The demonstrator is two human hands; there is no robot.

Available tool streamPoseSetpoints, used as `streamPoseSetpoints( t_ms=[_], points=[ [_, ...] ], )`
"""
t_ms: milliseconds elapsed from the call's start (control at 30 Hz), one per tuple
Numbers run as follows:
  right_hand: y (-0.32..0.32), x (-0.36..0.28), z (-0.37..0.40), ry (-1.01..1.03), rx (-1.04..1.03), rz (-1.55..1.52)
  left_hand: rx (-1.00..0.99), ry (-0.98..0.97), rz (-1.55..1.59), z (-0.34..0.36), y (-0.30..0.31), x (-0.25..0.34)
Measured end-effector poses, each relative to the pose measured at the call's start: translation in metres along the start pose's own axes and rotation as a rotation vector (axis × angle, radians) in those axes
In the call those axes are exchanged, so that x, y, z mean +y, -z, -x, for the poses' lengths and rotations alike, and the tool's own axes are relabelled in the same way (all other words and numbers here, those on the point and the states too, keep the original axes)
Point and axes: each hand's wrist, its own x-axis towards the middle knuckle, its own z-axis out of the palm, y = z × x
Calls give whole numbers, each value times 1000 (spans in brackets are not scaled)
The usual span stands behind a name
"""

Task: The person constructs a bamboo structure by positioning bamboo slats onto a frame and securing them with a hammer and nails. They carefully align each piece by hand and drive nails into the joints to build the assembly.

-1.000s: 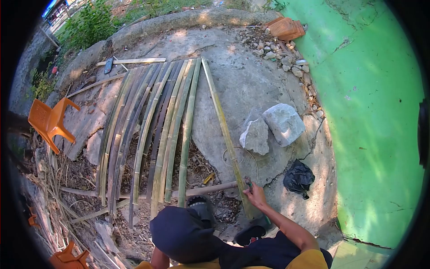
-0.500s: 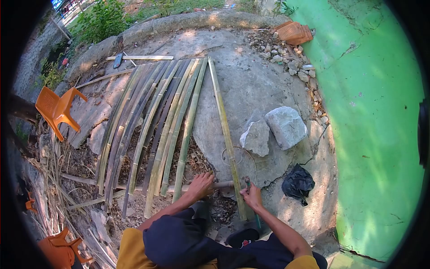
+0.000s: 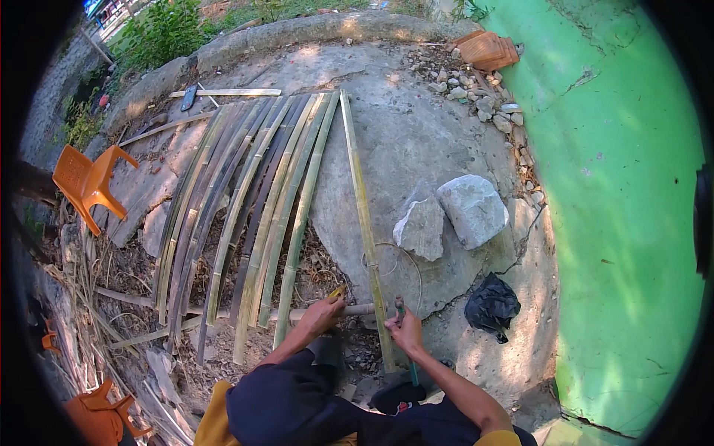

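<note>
A long split bamboo strip [image 3: 363, 215] lies on the concrete, apart from the row of several bamboo strips [image 3: 245, 201] to its left. My right hand [image 3: 405, 332] grips a green-handled tool [image 3: 407, 357] right beside the strip's near end. My left hand [image 3: 321, 314] rests on the horizontal wooden pole [image 3: 355, 309] that runs under the strips, with a small yellow object [image 3: 337, 293] at its fingertips. A thin wire loop [image 3: 394, 260] lies around the single strip.
Two grey rocks [image 3: 454, 215] sit right of the strip, a black plastic bag [image 3: 491, 306] nearer me. A green wall [image 3: 625, 186] stands on the right. An orange plastic chair [image 3: 85, 182] is at the left, with rubble [image 3: 476, 93] and stacked tiles [image 3: 487, 48] far off.
My left hand came into view and settled on the pole, then shifted slightly. My right hand with the tool moved left along the strip's near end.
</note>
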Motion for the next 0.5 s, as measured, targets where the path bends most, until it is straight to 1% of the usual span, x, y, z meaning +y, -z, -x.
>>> streamPoseSetpoints(
  t_ms=[33, 100, 133, 200, 267, 333, 367, 433, 500],
  points=[
    [-4, -3, -2, 5, -4, -5, -7, 23, -3, 3, 5, -5],
    [-15, -3, -2, 75, -43, 150, 11, 22, 11, 7, 3, -16],
    [-16, 0, -2, 67, -47, 152, 29, 10, 34, 9, -2, -18],
    [-12, 5, -4, 81, -54, 61, 28, 16, 41, 7, -7, -18],
    [-7, 2, -5, 38, -67, 48, 19, 25, 43, 7, -4, -15],
    [-5, -2, -5, -7, -80, 34, 49, 20, 40, 9, -4, -15],
    [-5, -3, -6, 3, -86, 44, 30, 31, 17, 9, -6, -20],
    [-3, -1, -9, 5, -92, 57, 13, 39, 41, 5, 0, -10],
    [-8, 2, -9, 70, -23, 11, -4, 46, 75, 3, 10, -5]
  ],
)
